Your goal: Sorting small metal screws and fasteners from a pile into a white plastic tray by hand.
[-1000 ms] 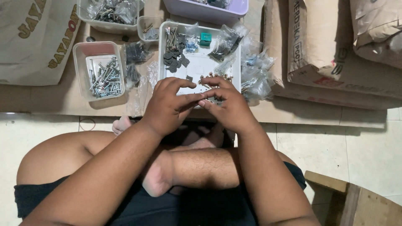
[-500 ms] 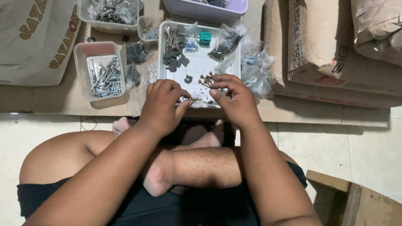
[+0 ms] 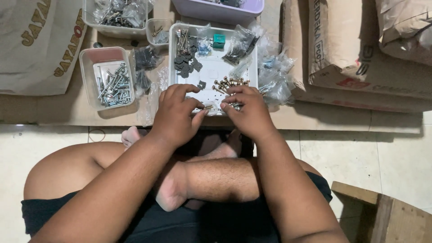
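Observation:
My left hand (image 3: 176, 112) and my right hand (image 3: 245, 110) rest side by side at the near edge of a white square tray (image 3: 211, 67). The left thumb and forefinger pinch a small bolt (image 3: 208, 107). The right fingers curl over a pile of bolts (image 3: 228, 84) in the tray's near part; what they grip is hidden. Black flat parts (image 3: 184, 63), a green block (image 3: 219, 40) and clear bags (image 3: 240, 42) lie further back in the tray.
A pale tub of silver screws (image 3: 112, 83) stands to the left, another tub (image 3: 119, 13) behind it, a purple bin (image 3: 220, 9) at the back. Paper sacks (image 3: 360, 49) lie right, a wooden stool (image 3: 387, 216) near right. My crossed legs sit below.
Both hands have drifted slightly apart at the tray's near edge, and the small bolt now shows between the left thumb and forefinger.

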